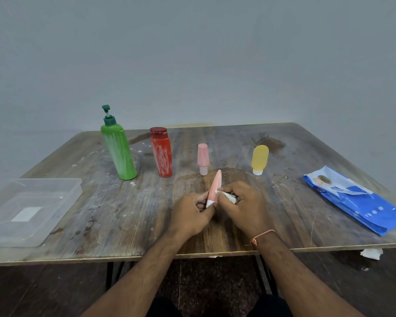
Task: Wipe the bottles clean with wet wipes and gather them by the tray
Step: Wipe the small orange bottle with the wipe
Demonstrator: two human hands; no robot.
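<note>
I have the left grip (193,210) curled round the white-capped lower end of a slim salmon-pink tube (215,188), which leans up and away from me with its tip pointing toward the back of the tabletop (295,225). My right grip (242,202) sits just beside it on the right, fingers bunched round a crumpled white wet wipe (226,195), and the wipe's free corner touches the tube's side about halfway up. A thin orange thread (260,236) circles the right wrist.

Beyond the two grips stands a row of four bottles. Straight past the tube tip is a small pale pink bottle (203,158), standing cap-down. Further left of it is a red bottle (161,153) with white streaks on its front, then a tall green pump bottle (118,152), also streaked white. Off to the right of the right grip, a yellow bottle (260,159) stands on its clear cap.

Well to the left of the left grip, at the near corner, lies a clear plastic tray (55,216). Well to the right of the right grip lies a blue wet-wipe pack (361,202), flat on the tabletop. A scrap of white tissue (372,253) lies below the tabletop's near right edge.
</note>
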